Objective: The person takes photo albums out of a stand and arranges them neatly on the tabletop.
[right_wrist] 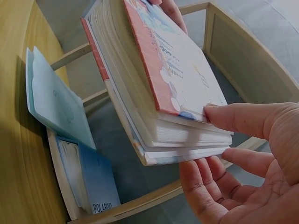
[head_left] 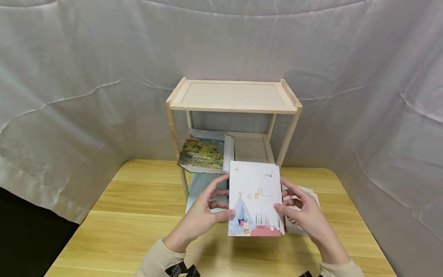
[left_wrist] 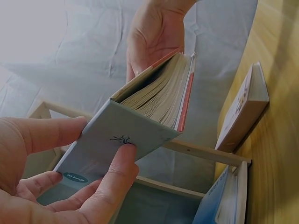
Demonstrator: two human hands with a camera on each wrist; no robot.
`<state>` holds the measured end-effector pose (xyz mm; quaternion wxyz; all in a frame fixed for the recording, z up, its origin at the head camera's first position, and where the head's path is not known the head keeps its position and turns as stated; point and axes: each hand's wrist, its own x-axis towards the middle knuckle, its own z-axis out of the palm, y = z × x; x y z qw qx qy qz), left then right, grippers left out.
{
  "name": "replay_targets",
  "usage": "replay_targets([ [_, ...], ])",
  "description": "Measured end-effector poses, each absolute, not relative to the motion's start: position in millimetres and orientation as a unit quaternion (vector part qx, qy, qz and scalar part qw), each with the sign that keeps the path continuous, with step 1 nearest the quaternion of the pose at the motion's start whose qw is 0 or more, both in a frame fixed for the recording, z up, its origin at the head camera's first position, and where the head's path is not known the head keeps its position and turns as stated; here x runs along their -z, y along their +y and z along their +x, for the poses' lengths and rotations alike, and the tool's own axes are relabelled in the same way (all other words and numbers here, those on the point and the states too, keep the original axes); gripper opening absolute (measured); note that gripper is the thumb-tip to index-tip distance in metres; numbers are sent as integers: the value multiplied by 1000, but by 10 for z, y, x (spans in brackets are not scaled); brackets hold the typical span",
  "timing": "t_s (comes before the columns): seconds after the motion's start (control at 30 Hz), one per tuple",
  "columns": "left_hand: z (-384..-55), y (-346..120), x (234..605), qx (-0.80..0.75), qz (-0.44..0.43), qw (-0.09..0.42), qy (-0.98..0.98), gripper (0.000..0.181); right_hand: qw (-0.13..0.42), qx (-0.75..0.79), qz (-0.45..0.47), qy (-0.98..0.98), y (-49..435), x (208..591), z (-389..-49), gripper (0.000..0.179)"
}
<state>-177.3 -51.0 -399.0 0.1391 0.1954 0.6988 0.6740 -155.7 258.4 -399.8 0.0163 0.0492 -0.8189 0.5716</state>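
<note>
- Tent-cover book (head_left: 254,198): one, thick, page edges showing. We found it raised above the wooden table (head_left: 145,200), before the right part of the rack (head_left: 233,96), where it hid some of the lower tiers.
- Left hand (head_left: 199,217): we saw it gripping the spine side, thumb at the edge of the front cover.
- Right hand (head_left: 306,211): pinched the opposite side, thumb on the cover, other fingers beneath.
- Rack: pale wood, tiered; stood before a grey cloth (head_left: 110,57).
- Landscape album (head_left: 202,152): lay on the left of the middle tier; we read "PHOTO ALBUM" on its cover.
- Pale-blue album (right_wrist: 63,100) and blue book (right_wrist: 100,186): low in the rack, near each other; the latter was lettered "POLAROID".
- White book (head_left: 313,196): on the table, right of the rack, partly covered by the right hand; its printing we could not make out.
- Markings, tent-cover book: small characters at upper right of the cover; dark emblem and oval label on the spine, the label too small for us to read.
</note>
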Motion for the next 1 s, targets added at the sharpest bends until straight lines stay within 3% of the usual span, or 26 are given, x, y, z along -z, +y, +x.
replay_targets([
  [1.0, -1522, -276, 4261, -680, 193, 170, 687, 90, -4, -570, -3, -822, 2771, 4362, -1244, 80],
])
